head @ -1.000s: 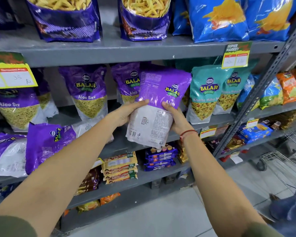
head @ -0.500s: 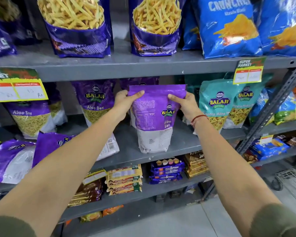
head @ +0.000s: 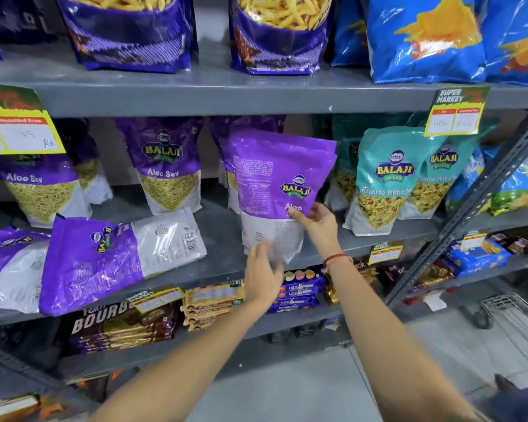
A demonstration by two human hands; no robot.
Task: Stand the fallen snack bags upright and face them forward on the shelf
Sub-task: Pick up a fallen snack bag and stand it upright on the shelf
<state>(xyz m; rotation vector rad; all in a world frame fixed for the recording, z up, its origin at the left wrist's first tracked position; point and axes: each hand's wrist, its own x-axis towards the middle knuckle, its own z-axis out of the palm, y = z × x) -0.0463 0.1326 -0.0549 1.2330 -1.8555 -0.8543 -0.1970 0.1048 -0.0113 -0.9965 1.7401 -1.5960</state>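
A purple Aloo Sev bag (head: 275,166) stands upright on the grey middle shelf (head: 223,226), its printed back side turned outward. My right hand (head: 317,220) grips its lower right side. My left hand (head: 261,272), blurred by motion, is at the bag's bottom left corner with fingers spread. To the left, a purple bag (head: 104,257) lies flat on its side at the shelf's front edge. Another fallen purple bag (head: 9,266) lies at the far left, partly cut off.
Upright Aloo Sev bags (head: 168,166) stand behind the fallen ones, and teal Khatta Mitha bags (head: 384,178) stand to the right. A price tag (head: 456,111) hangs from the shelf above. Biscuit packs (head: 214,303) fill the lower shelf. A slanted metal post (head: 476,202) and a wire cart (head: 512,315) are at right.
The held bag went from tilted in the air to standing on the shelf. Both hands slid from its top corners downward, the left to the bottom corner, the right to the lower side.
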